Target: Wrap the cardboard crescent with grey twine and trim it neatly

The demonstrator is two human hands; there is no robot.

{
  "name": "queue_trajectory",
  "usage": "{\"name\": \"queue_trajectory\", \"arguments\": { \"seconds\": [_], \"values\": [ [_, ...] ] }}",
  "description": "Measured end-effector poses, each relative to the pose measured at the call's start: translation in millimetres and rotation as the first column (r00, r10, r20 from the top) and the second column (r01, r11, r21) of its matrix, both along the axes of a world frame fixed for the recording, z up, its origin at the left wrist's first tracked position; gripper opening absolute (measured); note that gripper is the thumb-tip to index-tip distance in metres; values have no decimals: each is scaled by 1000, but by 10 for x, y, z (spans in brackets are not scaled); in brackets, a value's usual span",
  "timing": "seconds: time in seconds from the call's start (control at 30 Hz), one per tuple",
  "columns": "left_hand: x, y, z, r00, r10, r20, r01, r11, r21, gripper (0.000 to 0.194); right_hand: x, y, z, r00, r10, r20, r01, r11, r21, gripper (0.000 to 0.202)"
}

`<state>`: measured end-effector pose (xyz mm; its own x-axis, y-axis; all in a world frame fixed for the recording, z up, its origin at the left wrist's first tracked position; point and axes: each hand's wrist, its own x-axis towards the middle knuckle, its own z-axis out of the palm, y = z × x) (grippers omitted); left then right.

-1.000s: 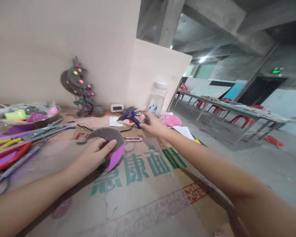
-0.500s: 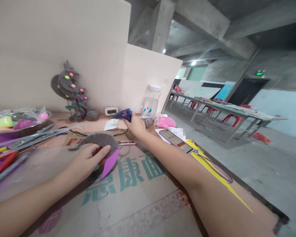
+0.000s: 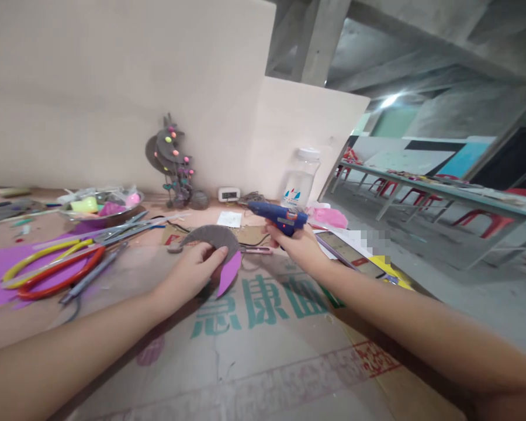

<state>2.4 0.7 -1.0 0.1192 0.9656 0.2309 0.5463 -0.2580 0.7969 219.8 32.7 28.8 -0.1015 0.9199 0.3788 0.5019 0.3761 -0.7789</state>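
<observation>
My left hand (image 3: 197, 266) grips a grey crescent (image 3: 221, 235) wrapped in yarn, thumb on top. A purple paper tip (image 3: 230, 273) shows at the crescent's lower right end. Over the table's far right part, my right hand (image 3: 291, 237) is closed round the handle of a blue glue gun (image 3: 277, 215), whose nozzle points left. Beneath the gun lie a black cord and small pink snips (image 3: 256, 251). A printed cardboard sheet (image 3: 263, 356) lies under both hands.
Scissors with red and yellow handles (image 3: 61, 272) and a bowl (image 3: 100, 217) are at the left. Behind stand a decorated moon ornament (image 3: 170, 161), a timer (image 3: 228, 195) and a bottle (image 3: 300, 181). A phone (image 3: 355, 254) lies at the right.
The view has turned left, showing more of the table's left side. My right hand has lifted the glue gun and drawn it nearer. My left hand still holds the crescent.
</observation>
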Motion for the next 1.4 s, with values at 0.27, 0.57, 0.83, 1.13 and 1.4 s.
{"name": "queue_trajectory", "arguments": {
  "seconds": [0.27, 0.57, 0.83, 1.13, 1.4],
  "values": [
    [-21, 8, -6, 999, 22, 25, -22, 1000, -1, 38, 124, -226, -225, 996, -4, 94, 14, 995, -103, 39],
    [-36, 12, 2, 996, 68, 55, -69, 998, 12, 37, 130, -282, -226, 973, 207, 103, -203, 978, -45, 29],
    [-41, 24, 1, 993, 84, 80, -83, 996, -8, 36, 116, -255, -235, 989, 142, 48, -141, 990, -24, 33],
    [9, -19, 27, 990, -133, 47, 135, 989, -53, 39, -146, -327, -188, 888, 254, -383, -353, 911, -215, 15],
    [-5, -25, 18, 994, -106, -12, 106, 994, -23, 41, -149, -351, -273, 872, 293, -391, -391, 899, -198, 18]
  ]
}}
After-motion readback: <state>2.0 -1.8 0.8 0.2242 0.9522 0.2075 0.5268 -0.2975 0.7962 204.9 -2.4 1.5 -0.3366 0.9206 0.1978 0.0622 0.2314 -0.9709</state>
